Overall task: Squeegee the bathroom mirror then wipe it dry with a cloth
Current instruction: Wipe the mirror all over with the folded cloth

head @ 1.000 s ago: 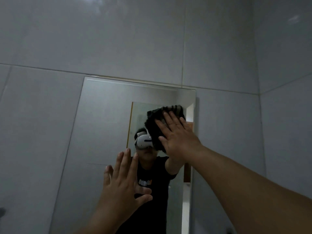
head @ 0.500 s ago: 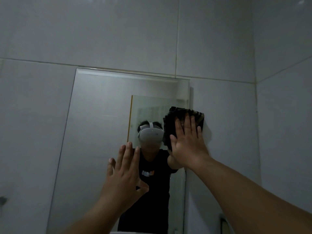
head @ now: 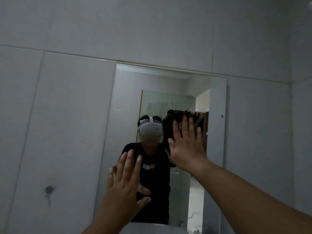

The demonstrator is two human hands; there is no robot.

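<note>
No squeegee is visible, so the drying seems underway: the flat right hand [head: 187,146] presses a cloth [head: 175,122] on the mirror [head: 152,85] around 3 o'clock, while the left hand [head: 125,184] is spread open and empty.

Large pale grey wall tiles [head: 70,115] cover the room, with thin grout lines [head: 152,63] between them. A dark round mark [head: 49,189] sits low on the left tile, a smear trailing beneath it. A small dark spot [head: 222,116] shows farther right. Light is dim.
</note>
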